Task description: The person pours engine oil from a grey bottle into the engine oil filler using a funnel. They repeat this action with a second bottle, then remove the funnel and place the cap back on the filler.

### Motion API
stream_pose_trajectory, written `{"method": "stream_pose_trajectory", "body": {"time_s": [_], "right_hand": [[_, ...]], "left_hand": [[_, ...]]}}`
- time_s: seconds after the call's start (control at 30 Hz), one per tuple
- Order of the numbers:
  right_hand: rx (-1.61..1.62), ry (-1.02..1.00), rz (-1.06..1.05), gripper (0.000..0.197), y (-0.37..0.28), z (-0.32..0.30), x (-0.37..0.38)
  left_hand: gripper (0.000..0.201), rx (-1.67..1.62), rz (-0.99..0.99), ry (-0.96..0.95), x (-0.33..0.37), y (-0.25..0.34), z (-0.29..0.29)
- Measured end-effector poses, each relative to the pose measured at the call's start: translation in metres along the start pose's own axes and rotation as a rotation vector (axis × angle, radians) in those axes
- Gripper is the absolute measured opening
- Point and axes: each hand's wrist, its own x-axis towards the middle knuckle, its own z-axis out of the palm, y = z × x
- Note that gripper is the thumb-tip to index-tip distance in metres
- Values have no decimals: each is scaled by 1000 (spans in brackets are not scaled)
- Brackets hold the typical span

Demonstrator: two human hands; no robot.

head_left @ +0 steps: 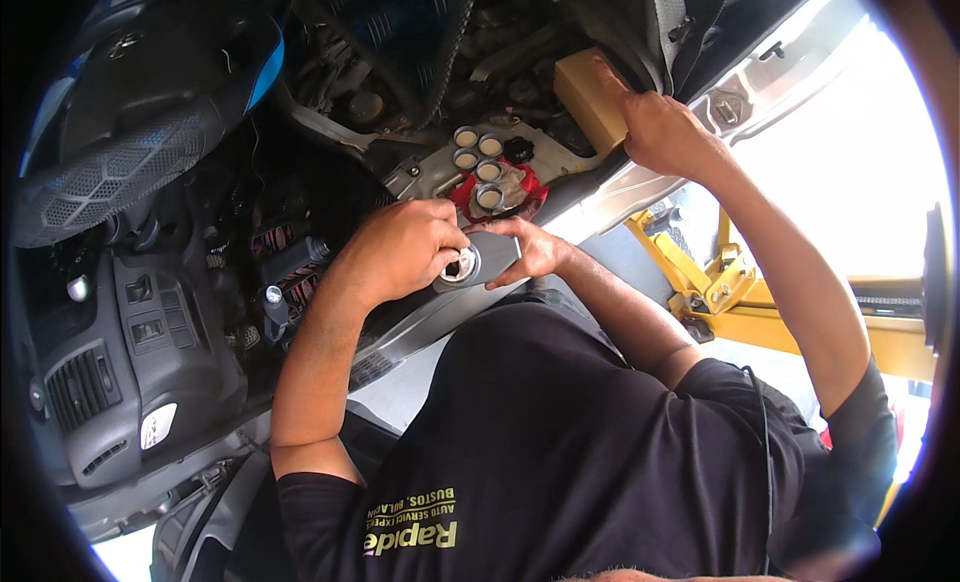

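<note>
Bottle (494, 258), likely stiff, slippery; best held round body, in curled fingers of right hand (535, 250); pinched at mouth by left hand (402, 254).

Bottle (493, 259) in right hand (531, 250): smooth gray plastic, pretty matt. Caps (489, 171) just beyond left hand (405, 244): look like plastic, pale matt insides. Rag (537, 196) beside them: crumpled red cloth, I think. Box (590, 100) beyond right hand: plain matt cardboard. Dash panel (215, 357) left of left hand: dull gray plastic. Yellow lift (775, 317) right of right hand: painted metal, bit glossy.
</note>
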Motion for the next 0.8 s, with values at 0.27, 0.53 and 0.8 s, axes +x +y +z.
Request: {"method": "stream_pose_trajectory", "body": {"time_s": [0.27,0.53,0.8], "right_hand": [[-18,-65,13,80,-7,-1,2],[13,24,-74,84,-9,6,2],[8,68,-178,83,-3,11,3]], "left_hand": [[8,182,127,-98,7,-4,6],[15,117,-137,207,-25,31,6],[15,76,-337,373,-36,48,52]]}}
